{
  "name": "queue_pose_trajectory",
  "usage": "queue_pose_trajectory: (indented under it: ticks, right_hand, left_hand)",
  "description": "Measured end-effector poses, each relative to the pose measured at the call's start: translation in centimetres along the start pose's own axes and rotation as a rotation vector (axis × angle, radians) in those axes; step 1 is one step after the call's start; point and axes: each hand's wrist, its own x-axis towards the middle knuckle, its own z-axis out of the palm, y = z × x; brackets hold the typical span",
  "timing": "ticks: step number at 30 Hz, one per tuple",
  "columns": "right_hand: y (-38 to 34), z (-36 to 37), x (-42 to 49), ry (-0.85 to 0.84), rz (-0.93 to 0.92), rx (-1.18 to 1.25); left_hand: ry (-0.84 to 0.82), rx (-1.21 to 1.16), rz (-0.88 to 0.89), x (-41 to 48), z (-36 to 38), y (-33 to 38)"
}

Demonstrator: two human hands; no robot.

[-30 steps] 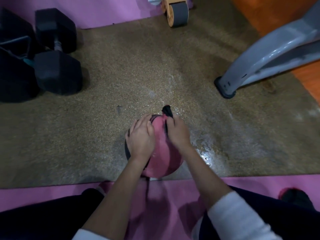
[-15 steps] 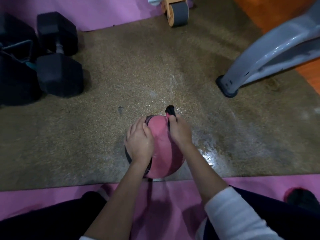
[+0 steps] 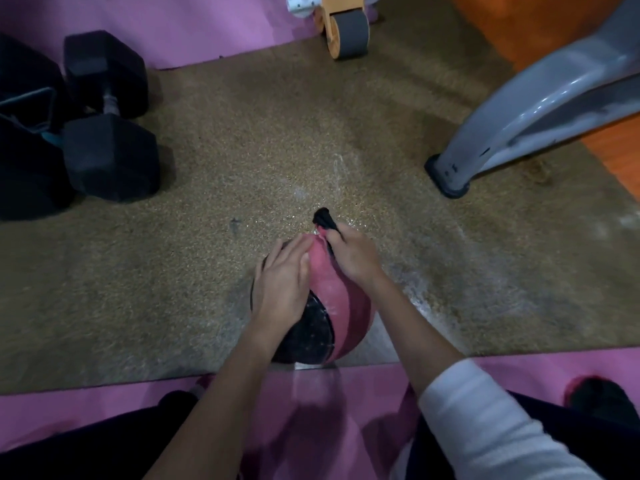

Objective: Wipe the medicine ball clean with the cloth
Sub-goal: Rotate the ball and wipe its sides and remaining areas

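medicine ball (image 3: pixel 341 306) on the brown mat (image 3: pixel 242 150), lower centre of the frame
a black dumbbell (image 3: pixel 107 116) sits upper left; the left hand (image 3: pixel 282 282) lies flat on the ball, fingers straight; the right hand (image 3: pixel 353 254) grips the dark cloth (image 3: pixel 323 218) against its far edge.

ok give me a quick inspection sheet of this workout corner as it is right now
surface: brown speckled floor mat, shiny, wet-looking streaks to the right of the ball
job's things: pink and black medicine ball on the mat's near edge; black cloth bunched at the ball's far side
clutter: black hex dumbbell at left; ab roller wheel at the top
hands: left hand flat on the ball, fingers straight; right hand grips the cloth against the ball
cables: nothing seen
surroundings: grey machine leg at right; pink mat in front; orange floor
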Motion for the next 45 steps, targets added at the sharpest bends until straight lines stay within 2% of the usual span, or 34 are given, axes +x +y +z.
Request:
queue_pose_trajectory:
  ticks: [1,3,5,7,9,11,13,15,18,20,23,25,28,31,35,36,38,40,43,45]
  right_hand:
    - [-0.4,0.5,-1.4,0.058,-0.031,-0.037]
    - [-0.6,2.4,-5.5,0.279,-0.160,-0.096]
    - [-0.4,3.4,-8.8,0.371,-0.274,-0.154]
    - [0.0,2.8,-6.9,0.286,-0.275,-0.124]
    - [-0.6,1.8,-2.9,0.132,-0.068,-0.068]
    - [-0.6,1.4,-0.6,0.121,0.042,-0.077]
    - [-0.5,2.5,-3.3,0.247,-0.076,-0.161]
    - [0.3,5.2,-9.4,0.343,-0.213,-0.121]
    - [1.4,7.3,-14.5,0.404,-0.247,-0.046]
    - [0.5,5.7,-11.5,0.368,-0.241,-0.076]
    - [-2.0,2.1,-5.4,0.203,-0.114,-0.176]
    - [-2.4,2.2,-5.2,0.232,-0.075,-0.223]
    - [-1.5,5.1,-10.1,0.337,-0.189,-0.172]
    - [-0.8,4.4,-8.8,0.287,-0.248,-0.188]
    - [-2.5,1.1,-1.0,0.009,0.031,-0.141]
    - [-2.6,1.1,-0.8,0.007,0.055,-0.146]
    - [-2.1,2.2,-3.9,0.184,-0.081,-0.227]
    - [-1.4,4.1,-8.9,0.287,-0.234,-0.173]
    - [0.0,3.9,-8.9,0.276,-0.318,-0.103]
    - [-0.6,2.2,-4.9,0.181,-0.214,-0.104]
  left_hand:
    - [-0.031,0.000,-0.009,0.9,0.1,-0.2]
    - [-0.029,-0.044,-0.075,2.5,0.6,-1.0]
    - [-0.005,-0.068,-0.081,3.0,1.2,-1.9]
    - [0.014,-0.070,-0.084,2.6,1.3,-2.1]
    - [0.051,-0.064,-0.130,2.0,1.4,-1.5]
    - [0.104,-0.079,-0.180,1.6,1.7,-0.8]
    - [0.140,-0.108,-0.232,1.5,1.7,-0.5]
    - [0.132,-0.138,-0.271,1.9,1.4,-0.5]
    - [0.104,-0.152,-0.251,2.3,0.9,-0.5]
    - [0.102,-0.165,-0.220,2.3,0.6,-0.5]
    - [0.125,-0.166,-0.269,2.2,1.0,-0.5]
    - [0.126,-0.150,-0.285,1.9,1.2,-0.1]
    - [0.127,-0.158,-0.263,2.0,1.0,-0.5]
    - [0.122,-0.157,-0.214,1.9,1.0,-0.9]
    - [0.131,-0.109,-0.220,1.1,1.6,-0.1]
    - [0.136,-0.103,-0.219,1.2,1.6,0.1]
    - [0.141,-0.109,-0.233,1.7,1.3,0.1]
    - [0.130,-0.140,-0.269,2.2,0.8,0.1]
    - [0.111,-0.179,-0.261,2.1,0.6,0.0]
    - [0.152,-0.183,-0.271,1.4,0.7,0.3]
